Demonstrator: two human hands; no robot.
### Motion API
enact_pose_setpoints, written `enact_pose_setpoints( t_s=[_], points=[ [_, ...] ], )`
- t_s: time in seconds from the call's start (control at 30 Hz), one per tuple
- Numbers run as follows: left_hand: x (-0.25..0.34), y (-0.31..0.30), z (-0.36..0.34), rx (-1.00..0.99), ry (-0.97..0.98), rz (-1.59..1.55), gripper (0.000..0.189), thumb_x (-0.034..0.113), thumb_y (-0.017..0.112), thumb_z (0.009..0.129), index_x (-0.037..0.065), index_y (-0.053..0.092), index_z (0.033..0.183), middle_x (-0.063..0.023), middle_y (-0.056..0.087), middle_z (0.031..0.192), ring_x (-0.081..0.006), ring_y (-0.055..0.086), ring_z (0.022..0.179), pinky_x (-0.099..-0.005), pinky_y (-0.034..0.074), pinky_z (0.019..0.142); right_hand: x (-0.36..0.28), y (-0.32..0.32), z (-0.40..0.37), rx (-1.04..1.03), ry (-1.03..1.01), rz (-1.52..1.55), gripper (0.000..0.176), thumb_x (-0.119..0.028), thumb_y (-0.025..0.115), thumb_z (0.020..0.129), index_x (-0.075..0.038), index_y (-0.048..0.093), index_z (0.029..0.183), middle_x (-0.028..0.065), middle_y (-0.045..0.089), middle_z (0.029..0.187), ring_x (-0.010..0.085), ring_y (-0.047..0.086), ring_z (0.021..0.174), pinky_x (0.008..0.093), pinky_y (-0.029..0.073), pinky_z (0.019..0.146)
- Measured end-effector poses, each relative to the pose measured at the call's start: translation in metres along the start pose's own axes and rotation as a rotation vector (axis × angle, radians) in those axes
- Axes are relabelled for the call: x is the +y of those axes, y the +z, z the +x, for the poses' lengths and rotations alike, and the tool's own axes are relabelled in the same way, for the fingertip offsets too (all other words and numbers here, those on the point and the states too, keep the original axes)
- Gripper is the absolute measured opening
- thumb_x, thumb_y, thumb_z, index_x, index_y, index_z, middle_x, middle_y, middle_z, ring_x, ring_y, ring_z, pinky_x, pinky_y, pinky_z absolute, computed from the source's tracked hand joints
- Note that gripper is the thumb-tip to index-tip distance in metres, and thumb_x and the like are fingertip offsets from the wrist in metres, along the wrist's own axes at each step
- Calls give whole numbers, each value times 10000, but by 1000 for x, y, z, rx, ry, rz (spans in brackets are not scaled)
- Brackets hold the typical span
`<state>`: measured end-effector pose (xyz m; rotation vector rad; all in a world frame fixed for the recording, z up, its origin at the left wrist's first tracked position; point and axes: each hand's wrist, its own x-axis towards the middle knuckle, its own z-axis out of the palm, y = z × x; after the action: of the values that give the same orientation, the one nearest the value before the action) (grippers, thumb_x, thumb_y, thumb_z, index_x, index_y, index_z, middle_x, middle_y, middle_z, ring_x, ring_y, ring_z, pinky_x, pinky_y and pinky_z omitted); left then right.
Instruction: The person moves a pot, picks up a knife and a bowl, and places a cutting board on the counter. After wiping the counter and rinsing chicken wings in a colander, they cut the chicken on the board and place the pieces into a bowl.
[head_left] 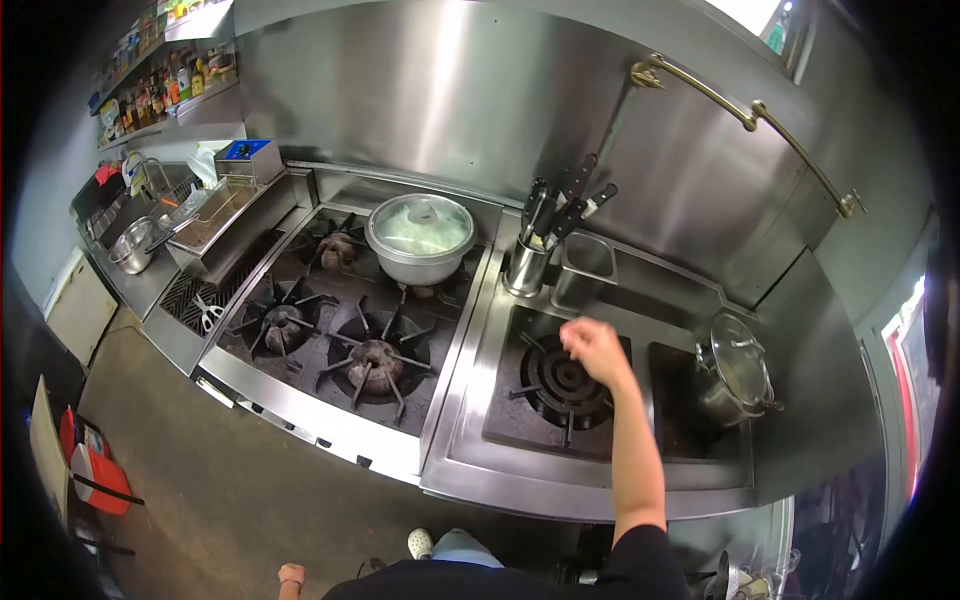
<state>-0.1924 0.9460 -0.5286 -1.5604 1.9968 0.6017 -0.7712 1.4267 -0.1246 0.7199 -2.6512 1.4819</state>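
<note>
My right hand [595,347] is above the right-hand burner [567,376], its fingers curled in; whatever they may hold is hidden. Just beyond it stand an open rectangular metal container [588,262] and a steel canister [525,270] packed with knives [570,205], handles up. Low at the bottom edge, my left hand [291,573] hangs away from the stove, closed, with nothing visible in it.
A large lidded pot [420,245] sits on a back burner to the left. Another lidded steel pot [733,370] stands at the far right. Scissors [209,314] lie near a deep fryer [215,215]. A brass pot-filler arm [755,115] juts from the wall.
</note>
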Motion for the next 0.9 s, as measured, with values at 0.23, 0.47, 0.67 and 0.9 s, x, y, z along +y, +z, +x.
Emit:
enact_pose_setpoints(
  t_s=[0.23, 0.47, 0.67, 0.9],
  points=[
    [25, 22, -29, 203, 19, -348, 188, 205, 638, 711, 60, 709, 807, -151, 683, 800, -307, 663, 800, -378, 517, 770, 7, -15, 238, 362, 51, -449, 573, -438, 612, 806, -73, 489, 1230, 160, 658, 977, 348, 610, 955, 429, 475, 806],
    [49, 56, -59, 88, 60, -536, 178, 238, 645, 719, 90, 714, 789, -133, 686, 781, -285, 668, 789, -381, 523, 741, 25, 15, 321, 317, 177, -726, 529, -421, 676, 746, -34, 602, 1100, 224, 614, 1082, 382, 588, 1015, 458, 483, 844],
    [19, 34, -56, 111, -58, -398, 211, 223, 654, 680, 64, 718, 802, -146, 690, 797, -231, 684, 758, -344, 524, 725, -41, -38, 329, 594, -218, -646, 359, -317, 666, 728, 25, 635, 833, 230, 630, 784, 378, 625, 778, 431, 480, 702],
    [24, 13, -27, 185, -20, -311, 277, 312, 622, 714, 74, 712, 824, -163, 677, 805, -307, 665, 811, -391, 522, 758, -194, -95, 313, 591, -552, 49, 244, -287, 634, 828, -48, 640, 877, 5, 567, 672, 94, 480, 557, 245, 353, 503]
  ],
)
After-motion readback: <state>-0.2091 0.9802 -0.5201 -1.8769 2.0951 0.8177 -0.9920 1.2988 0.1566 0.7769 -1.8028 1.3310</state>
